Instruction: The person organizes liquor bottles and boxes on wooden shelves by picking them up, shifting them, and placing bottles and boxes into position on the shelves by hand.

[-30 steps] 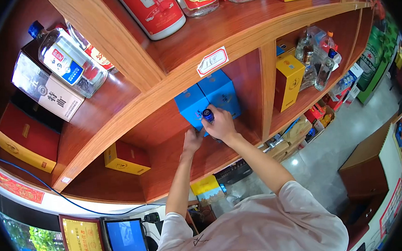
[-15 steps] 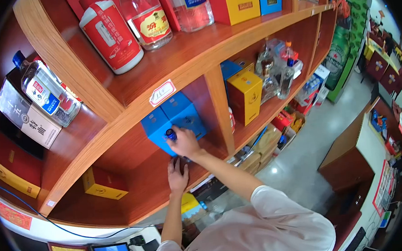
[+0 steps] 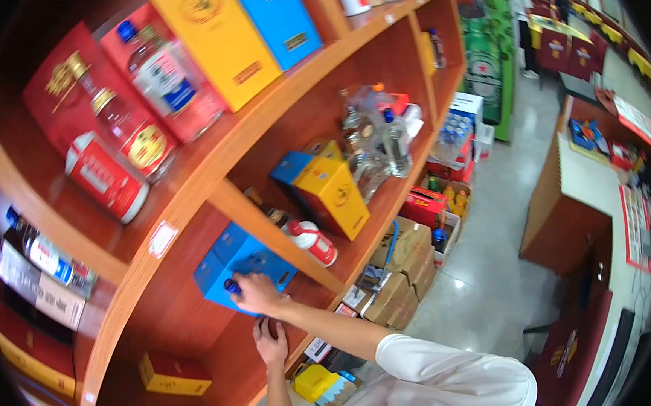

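Note:
Blue boxes point(image 3: 227, 259) stand in a lower compartment of the wooden shelf. In front of them my right hand point(image 3: 258, 294) is wrapped round the neck of a bottle, whose dark blue cap point(image 3: 232, 286) pokes out past the fingers; the hand hides most of the bottle. My left hand point(image 3: 271, 341) is just below, near the bottle's base at the shelf's front edge, with its fingers apart and nothing visible in them.
A red and yellow box point(image 3: 174, 373) lies at the compartment's left. Beyond the divider point(image 3: 267, 233) are a white and red bottle point(image 3: 313, 243), yellow boxes point(image 3: 331, 191) and glass bottles point(image 3: 395, 144). Cartons point(image 3: 407, 273) sit below. A person point(image 3: 522, 19) stands far off.
The view has swung to the right, showing more of the aisle. My left hand has come down from the bottle's neck, and its fingers have spread. The right hand keeps its hold on the bottle.

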`<state>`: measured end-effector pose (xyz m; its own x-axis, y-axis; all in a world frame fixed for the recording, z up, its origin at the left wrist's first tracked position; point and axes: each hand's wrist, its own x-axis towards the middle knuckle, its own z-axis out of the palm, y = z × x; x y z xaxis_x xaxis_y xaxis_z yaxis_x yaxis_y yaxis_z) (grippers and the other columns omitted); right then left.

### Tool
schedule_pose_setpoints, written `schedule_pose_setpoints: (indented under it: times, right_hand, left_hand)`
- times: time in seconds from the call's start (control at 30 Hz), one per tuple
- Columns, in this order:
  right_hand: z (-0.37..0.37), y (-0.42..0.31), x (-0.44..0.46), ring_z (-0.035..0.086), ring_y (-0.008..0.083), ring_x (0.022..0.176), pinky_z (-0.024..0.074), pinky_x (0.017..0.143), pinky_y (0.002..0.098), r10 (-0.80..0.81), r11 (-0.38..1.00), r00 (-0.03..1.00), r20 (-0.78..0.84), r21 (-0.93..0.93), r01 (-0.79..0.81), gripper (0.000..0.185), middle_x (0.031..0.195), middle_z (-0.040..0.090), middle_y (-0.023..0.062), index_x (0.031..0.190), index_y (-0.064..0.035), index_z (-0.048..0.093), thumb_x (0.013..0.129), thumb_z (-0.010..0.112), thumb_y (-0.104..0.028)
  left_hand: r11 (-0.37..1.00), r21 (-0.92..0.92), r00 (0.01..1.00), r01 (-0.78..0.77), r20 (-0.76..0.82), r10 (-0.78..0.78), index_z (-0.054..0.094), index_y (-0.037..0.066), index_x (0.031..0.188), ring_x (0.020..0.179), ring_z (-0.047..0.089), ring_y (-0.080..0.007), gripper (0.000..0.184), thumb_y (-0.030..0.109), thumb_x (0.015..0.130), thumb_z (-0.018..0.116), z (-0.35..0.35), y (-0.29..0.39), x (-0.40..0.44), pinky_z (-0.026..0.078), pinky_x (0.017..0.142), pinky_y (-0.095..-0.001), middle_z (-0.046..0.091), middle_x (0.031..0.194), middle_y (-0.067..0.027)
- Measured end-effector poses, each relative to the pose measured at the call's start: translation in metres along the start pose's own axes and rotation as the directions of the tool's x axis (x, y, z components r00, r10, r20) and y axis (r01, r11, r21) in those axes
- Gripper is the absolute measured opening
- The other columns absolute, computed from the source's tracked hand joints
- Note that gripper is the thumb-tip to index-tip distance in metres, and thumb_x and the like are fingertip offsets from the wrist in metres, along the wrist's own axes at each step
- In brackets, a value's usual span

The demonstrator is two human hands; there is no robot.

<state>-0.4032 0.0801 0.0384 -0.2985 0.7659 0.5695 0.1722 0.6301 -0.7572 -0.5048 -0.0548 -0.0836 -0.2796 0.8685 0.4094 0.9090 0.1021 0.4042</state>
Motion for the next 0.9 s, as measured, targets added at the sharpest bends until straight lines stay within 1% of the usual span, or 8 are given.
schedule_pose_setpoints:
  times: [0.07, 0.33, 0.5, 0.6, 0.7, 0.8, 0.87, 0.9]
  right_hand:
    - [0.005, 0.005, 0.000, 0.069, 0.0469, 0.074, 0.0558, 0.065, 0.0586, -0.043, 0.999, 0.998, -0.050, -0.034, 0.041, 0.034, 0.076, 0.070, 0.0239, 0.107, -0.0054, 0.064, 0.081, 0.073, -0.025]
    - [0.003, -0.002, -0.004, 0.070, 0.0464, 0.081, 0.0563, 0.072, 0.0570, 0.014, 0.999, 0.999, -0.038, -0.049, -0.015, 0.035, 0.084, 0.071, 0.0253, 0.109, -0.0038, 0.065, 0.081, 0.072, -0.025]
    - [0.007, 0.002, -0.003, 0.069, 0.0476, 0.077, 0.0562, 0.068, 0.0568, 0.012, 0.998, 0.998, -0.058, -0.053, -0.015, 0.036, 0.079, 0.070, 0.0251, 0.106, -0.0045, 0.065, 0.080, 0.074, -0.028]
    - [0.005, 0.001, -0.003, 0.069, 0.0478, 0.076, 0.0561, 0.068, 0.0571, 0.010, 0.997, 0.998, -0.054, -0.082, -0.015, 0.037, 0.078, 0.070, 0.0249, 0.106, -0.0050, 0.064, 0.080, 0.074, -0.028]
    - [0.007, 0.004, 0.001, 0.068, 0.0484, 0.075, 0.0542, 0.066, 0.0587, 0.000, 1.000, 0.999, -0.044, -0.005, 0.000, 0.030, 0.077, 0.069, 0.0246, 0.099, -0.0063, 0.061, 0.082, 0.074, -0.028]
    - [0.004, 0.002, 0.001, 0.069, 0.0470, 0.076, 0.0554, 0.069, 0.0580, 0.036, 0.997, 0.999, -0.004, -0.063, -0.036, 0.036, 0.082, 0.070, 0.0257, 0.105, -0.0041, 0.064, 0.081, 0.073, -0.030]
    - [0.001, -0.002, 0.001, 0.070, 0.0455, 0.076, 0.0554, 0.069, 0.0569, 0.006, 0.995, 1.000, -0.008, -0.098, -0.007, 0.033, 0.081, 0.070, 0.0256, 0.101, -0.0042, 0.067, 0.084, 0.073, -0.032]
    - [0.004, 0.000, 0.001, 0.070, 0.0465, 0.078, 0.0557, 0.071, 0.0570, -0.012, 1.000, 0.999, -0.033, -0.020, 0.011, 0.034, 0.083, 0.071, 0.0256, 0.101, -0.0039, 0.068, 0.085, 0.072, -0.033]
  left_hand:
    - [1.000, -0.023, 1.000, -0.010, 0.008, 0.011, 0.064, -0.001, 0.128, 0.130, 0.052, -0.0427, 0.045, 0.030, 0.096, 0.066, 0.000, 0.001, 0.001, 0.043, 0.111, -0.0496, 0.056, 0.141, -0.0236]
    - [0.999, -0.053, 1.000, 0.015, -0.016, -0.016, 0.066, -0.002, 0.126, 0.129, 0.054, -0.0413, 0.042, 0.029, 0.098, 0.066, 0.001, -0.002, 0.003, 0.043, 0.110, -0.0485, 0.058, 0.139, -0.0229]
    - [0.996, -0.080, 0.999, 0.029, -0.027, -0.031, 0.067, -0.003, 0.124, 0.126, 0.056, -0.0424, 0.040, 0.028, 0.099, 0.065, -0.002, 0.004, 0.005, 0.044, 0.109, -0.0483, 0.060, 0.136, -0.0241]
    - [0.997, -0.073, 0.999, 0.026, -0.039, -0.029, 0.068, -0.002, 0.123, 0.127, 0.056, -0.0423, 0.039, 0.028, 0.099, 0.065, -0.001, 0.002, 0.003, 0.044, 0.109, -0.0483, 0.060, 0.136, -0.0242]
    - [0.995, -0.089, 0.998, 0.034, -0.056, -0.039, 0.068, -0.001, 0.123, 0.128, 0.056, -0.0415, 0.037, 0.027, 0.098, 0.066, 0.000, 0.002, 0.004, 0.044, 0.110, -0.0479, 0.061, 0.135, -0.0233]
    - [0.997, -0.060, 0.998, 0.041, -0.050, -0.044, 0.069, 0.002, 0.122, 0.128, 0.056, -0.0400, 0.035, 0.027, 0.098, 0.065, -0.004, 0.007, 0.005, 0.043, 0.112, -0.0479, 0.062, 0.134, -0.0224]
    - [0.997, -0.064, 0.999, 0.037, -0.021, -0.039, 0.070, 0.004, 0.120, 0.129, 0.055, -0.0395, 0.033, 0.028, 0.097, 0.065, -0.014, 0.017, 0.007, 0.043, 0.112, -0.0484, 0.063, 0.134, -0.0204]
    - [0.997, -0.048, 0.998, 0.052, -0.017, -0.053, 0.070, 0.005, 0.120, 0.128, 0.056, -0.0397, 0.033, 0.029, 0.097, 0.065, -0.015, 0.018, 0.006, 0.043, 0.112, -0.0485, 0.063, 0.134, -0.0194]
